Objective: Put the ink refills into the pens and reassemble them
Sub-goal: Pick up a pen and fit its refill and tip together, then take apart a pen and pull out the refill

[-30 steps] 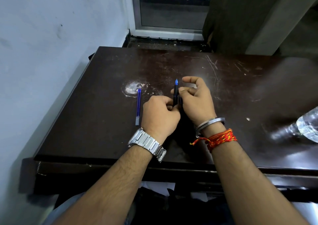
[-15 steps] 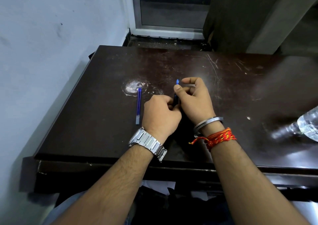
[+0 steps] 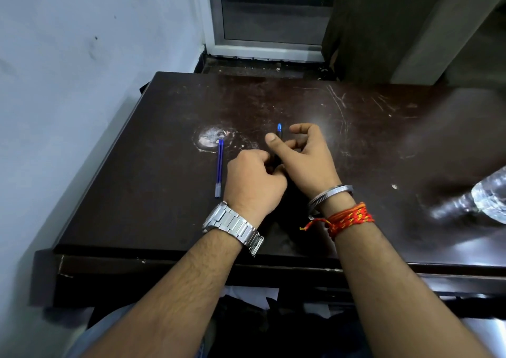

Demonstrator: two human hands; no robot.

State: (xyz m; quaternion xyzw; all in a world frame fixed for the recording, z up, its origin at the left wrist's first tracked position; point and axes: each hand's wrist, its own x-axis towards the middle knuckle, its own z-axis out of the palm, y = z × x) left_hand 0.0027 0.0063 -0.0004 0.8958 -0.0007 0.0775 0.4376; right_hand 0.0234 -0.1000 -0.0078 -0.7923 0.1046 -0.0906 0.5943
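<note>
The pen (image 3: 278, 138) stands nearly upright between the two hands near the middle of the table (image 3: 137, 193), its long axis running away from the person and its blue tip at the far, upper end; only the tip and a short dark stretch of barrel show, the lower part being hidden behind the hands. The left hand (image 3: 253, 182) is clenched into a fist around the pen's lower part, knuckles up; the right hand (image 3: 304, 160) has its fingers loosened and spread, thumb beside the barrel just under the tip, and whether it touches the pen cannot be told. A refill (image 3: 219, 168) lies flat on the table just left of the left hand, parallel to the pen, its blue length pointing away from the person and its clear end nearest; its far end lies at the edge of a pale worn patch (image 3: 209, 140). The wall (image 3: 82, 83) runs close along the table's left edge; the refill lies well in from that edge; the far half of the table is bare dark wood with scratches; a bottle (image 3: 490, 201) lies at the right, well apart from the hands; the near edge runs under both forearms.
</note>
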